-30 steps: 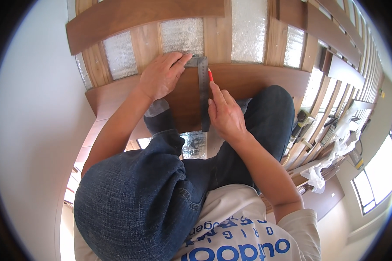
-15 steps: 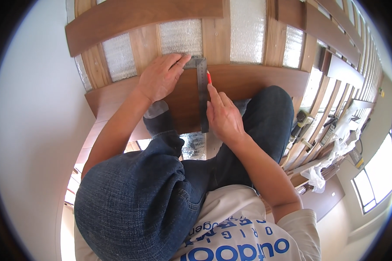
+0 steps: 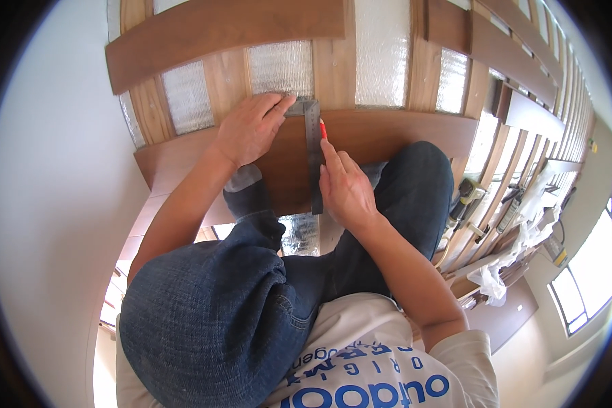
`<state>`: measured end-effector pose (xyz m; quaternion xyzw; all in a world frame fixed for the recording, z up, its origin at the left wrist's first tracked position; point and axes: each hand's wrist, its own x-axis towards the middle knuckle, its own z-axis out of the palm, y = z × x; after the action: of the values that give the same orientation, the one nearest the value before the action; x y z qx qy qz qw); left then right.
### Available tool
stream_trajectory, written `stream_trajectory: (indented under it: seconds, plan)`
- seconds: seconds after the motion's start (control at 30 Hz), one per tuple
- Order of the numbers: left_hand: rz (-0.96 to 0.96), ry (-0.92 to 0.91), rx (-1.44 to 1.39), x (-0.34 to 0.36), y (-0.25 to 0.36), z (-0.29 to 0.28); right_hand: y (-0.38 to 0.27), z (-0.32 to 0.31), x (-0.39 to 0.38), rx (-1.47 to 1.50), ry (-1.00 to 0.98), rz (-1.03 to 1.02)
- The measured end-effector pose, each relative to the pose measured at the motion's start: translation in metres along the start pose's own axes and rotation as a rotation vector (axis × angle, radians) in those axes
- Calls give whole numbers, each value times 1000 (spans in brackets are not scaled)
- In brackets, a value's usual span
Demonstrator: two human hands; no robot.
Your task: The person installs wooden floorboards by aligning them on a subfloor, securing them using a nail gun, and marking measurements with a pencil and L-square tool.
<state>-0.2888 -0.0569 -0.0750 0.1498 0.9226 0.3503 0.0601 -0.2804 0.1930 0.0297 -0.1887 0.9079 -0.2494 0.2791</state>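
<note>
A metal try square (image 3: 313,160) lies across a brown wooden floorboard (image 3: 401,130), its long blade running from the far edge toward me. My left hand (image 3: 250,129) presses on the square's short arm at the board's far edge, fingers together, thumb side partly hidden. In my right hand (image 3: 349,187) is a red pencil (image 3: 323,129), gripped near its point. The pencil's tip is close beside the right edge of the blade, near its far end. The right hand's lower fingers are curled under and partly hidden.
Wooden joists (image 3: 228,85) alternate with silvery foil insulation (image 3: 381,58). Another brown board (image 3: 224,30) lies across them farther off. A cordless drill (image 3: 466,197) and crumpled white plastic (image 3: 489,282) are at the right. A white wall (image 3: 54,170) rises on the left.
The whole view has shifted slightly, so the board and hands appear a little lower. Against the square, the pencil and both hands show no clear movement.
</note>
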Motion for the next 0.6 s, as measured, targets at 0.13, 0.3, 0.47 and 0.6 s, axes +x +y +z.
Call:
stream_trajectory:
  seconds: [0.13,0.3,0.47,0.6]
  plan:
    - [16,17,-22,0,-2,2,1,-1,-5,39,59,-29]
    - [-23,17,-76,-2,1,0,9,-49,-1,113,383,44]
    - [-61,117,-53,-32,7,-24,52,-116,-30,59,499,299]
    - [-219,194,-101,-59,36,-19,98,-129,-52,3,581,246]
